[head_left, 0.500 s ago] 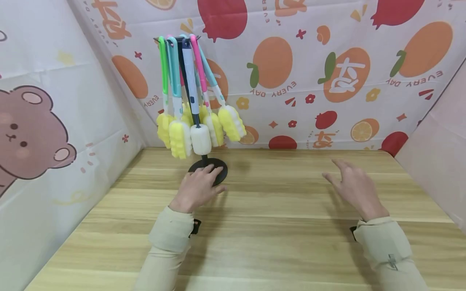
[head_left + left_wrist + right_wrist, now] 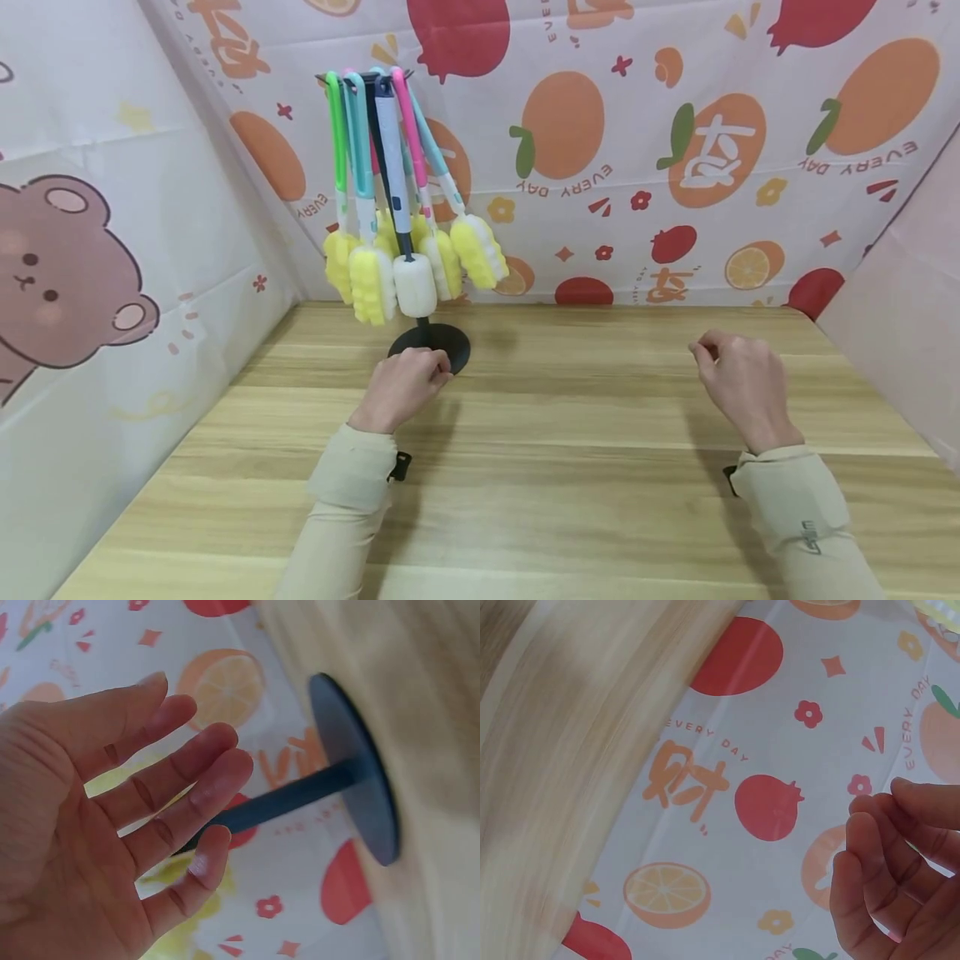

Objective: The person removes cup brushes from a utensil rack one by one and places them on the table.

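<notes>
left hand (image 2: 403,385): hovers just in front of the stand's base (image 2: 430,345); the left wrist view shows fingers (image 2: 180,787) straight and spread, holding nothing, near the pole (image 2: 300,801) but not touching it
right hand (image 2: 738,379): raised over the tabletop (image 2: 570,467), well apart from the stand, fingers loosely curled, nothing held
stand: black, round flat base on the tabletop near the back wall, thin upright pole, hooks on top (image 2: 365,79)
brushes (image 2: 397,250): several sponge brushes hang from the top, handles green, teal, navy/white, pink; yellow sponge heads and one white head (image 2: 415,286) clustered just above the base
step in hand (judgement): the left hand looks set to steady the stand at its base or pole
how to do it well (judgement): press flat on the base rim or grip low on the pole; the stand is top-heavy with hanging brushes, so a high or sideways push could tip it or set them swinging; keep fingers below the sponge heads to avoid knocking one off its hook
right hand advice (judgement): come in from the open right side; lift a brush up off its hook rather than pulling outward
backdrop (image 2: 675,125): cloth printed with oranges, pomegranates, flowers
writing: "EVERY DAY" repeated, upside down in the head view; white and orange Chinese-style character, not read with certainty
left wall (image 2: 67,275): cartoon bear print, no text legible
brands: none legible on brushes or stand
</notes>
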{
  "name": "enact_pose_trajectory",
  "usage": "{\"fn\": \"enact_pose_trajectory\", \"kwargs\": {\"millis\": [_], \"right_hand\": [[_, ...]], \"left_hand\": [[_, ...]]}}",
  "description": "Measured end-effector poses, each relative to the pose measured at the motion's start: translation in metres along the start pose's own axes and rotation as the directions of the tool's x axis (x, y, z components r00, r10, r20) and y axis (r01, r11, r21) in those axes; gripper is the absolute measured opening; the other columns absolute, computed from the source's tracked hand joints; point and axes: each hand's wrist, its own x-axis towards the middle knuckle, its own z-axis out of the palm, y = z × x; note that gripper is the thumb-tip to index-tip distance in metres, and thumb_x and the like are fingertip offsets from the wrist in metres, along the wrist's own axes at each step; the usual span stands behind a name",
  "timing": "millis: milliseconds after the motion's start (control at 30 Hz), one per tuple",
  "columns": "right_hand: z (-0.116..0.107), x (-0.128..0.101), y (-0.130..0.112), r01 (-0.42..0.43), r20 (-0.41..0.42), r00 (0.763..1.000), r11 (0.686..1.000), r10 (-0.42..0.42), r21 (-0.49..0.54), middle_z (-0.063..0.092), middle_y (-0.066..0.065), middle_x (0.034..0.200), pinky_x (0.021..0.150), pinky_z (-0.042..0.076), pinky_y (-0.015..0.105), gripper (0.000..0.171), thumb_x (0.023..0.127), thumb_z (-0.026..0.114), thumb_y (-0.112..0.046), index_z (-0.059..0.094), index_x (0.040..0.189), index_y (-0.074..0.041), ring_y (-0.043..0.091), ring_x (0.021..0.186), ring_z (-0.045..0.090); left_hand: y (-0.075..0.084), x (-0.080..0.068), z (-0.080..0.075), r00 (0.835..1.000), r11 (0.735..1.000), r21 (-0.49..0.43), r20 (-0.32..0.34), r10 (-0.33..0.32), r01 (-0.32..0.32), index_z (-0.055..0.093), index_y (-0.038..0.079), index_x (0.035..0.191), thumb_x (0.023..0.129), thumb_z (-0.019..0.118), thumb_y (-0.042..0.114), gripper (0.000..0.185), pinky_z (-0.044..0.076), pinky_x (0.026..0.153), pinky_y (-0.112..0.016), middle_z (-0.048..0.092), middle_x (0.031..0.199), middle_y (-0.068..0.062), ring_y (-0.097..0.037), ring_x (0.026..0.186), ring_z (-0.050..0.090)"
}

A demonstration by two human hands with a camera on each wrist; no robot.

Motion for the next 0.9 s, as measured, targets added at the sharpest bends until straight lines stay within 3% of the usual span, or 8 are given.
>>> {"fn": "enact_pose_trajectory", "kwargs": {"millis": [267, 433, 533, 700, 767, 900], "right_hand": [[0.001, 0.0, 0.001, 0.01, -0.008, 1.0, 1.0, -0.01, 0.007, 0.067, 0.02, 0.068, 0.043, 0.033, 0.032, 0.008, 0.085, 0.077, 0.003, 0.074, 0.082, 0.009, 0.021, 0.045, 0.045], [0.001, 0.0, 0.001, 0.002, -0.004, 1.0, 1.0, -0.002, 0.012, 0.067, 0.019, 0.068, 0.043, 0.033, 0.032, 0.008, 0.086, 0.076, 0.003, 0.074, 0.082, 0.009, 0.021, 0.046, 0.045], [0.001, 0.0, 0.001, -0.005, -0.004, 1.0, 1.0, 0.005, 0.015, 0.067, 0.019, 0.068, 0.043, 0.032, 0.033, 0.008, 0.086, 0.076, 0.002, 0.074, 0.082, 0.009, 0.022, 0.046, 0.046], [0.001, 0.001, 0.002, -0.018, 0.002, 1.0, 0.999, 0.018, 0.03, 0.068, 0.019, 0.068, 0.044, 0.033, 0.032, 0.008, 0.086, 0.076, 0.002, 0.074, 0.083, 0.009, 0.022, 0.047, 0.048], [0.001, 0.001, 0.002, -0.023, 0.005, 1.0, 0.999, 0.023, 0.036, 0.068, 0.019, 0.069, 0.045, 0.034, 0.032, 0.008, 0.087, 0.076, 0.002, 0.074, 0.083, 0.009, 0.022, 0.048, 0.048], [0.0, 0.001, 0.004, -0.021, 0.002, 1.0, 0.999, 0.021, 0.04, 0.068, 0.019, 0.069, 0.045, 0.033, 0.032, 0.009, 0.087, 0.076, 0.001, 0.074, 0.083, 0.009, 0.021, 0.047, 0.047]], "left_hand": [[-0.015, -0.003, 0.013, 0.994, 0.999, 0.01, 0.098, -0.053, 0.052, 0.075, 0.005, 0.093, 0.092, 0.075, 0.009, 0.004, 0.056, 0.066, -0.047, 0.068, 0.087, -0.007, -0.024, 0.078, 0.066], [-0.019, -0.004, 0.02, 0.97, 0.993, 0.038, 0.213, -0.117, 0.112, 0.074, 0.005, 0.109, 0.095, 0.072, 0.016, 0.017, 0.053, 0.077, -0.054, 0.066, 0.101, -0.013, -0.035, 0.095, 0.063], [-0.02, -0.004, 0.024, 0.924, 0.984, 0.039, 0.341, -0.174, 0.171, 0.066, 0.003, 0.129, 0.097, 0.071, 0.023, 0.039, 0.047, 0.092, -0.06, 0.06, 0.126, -0.021, -0.043, 0.117, 0.054], [-0.019, -0.003, 0.025, 0.81, 0.958, 0.038, 0.525, -0.26, 0.283, 0.041, 0.004, 0.154, 0.097, 0.07, 0.037, 0.072, 0.03, 0.107, -0.069, 0.029, 0.157, -0.031, -0.052, 0.142, 0.028], [-0.019, -0.002, 0.025, 0.786, 0.952, 0.038, 0.555, -0.273, 0.304, 0.037, 0.005, 0.157, 0.097, 0.069, 0.04, 0.077, 0.028, 0.108, -0.07, 0.022, 0.16, -0.031, -0.053, 0.144, 0.022], [-0.019, -0.002, 0.025, 0.767, 0.949, 0.036, 0.58, -0.276, 0.314, 0.035, 0.006, 0.158, 0.096, 0.07, 0.043, 0.08, 0.031, 0.106, -0.07, 0.018, 0.162, -0.031, -0.052, 0.146, 0.019]]}}
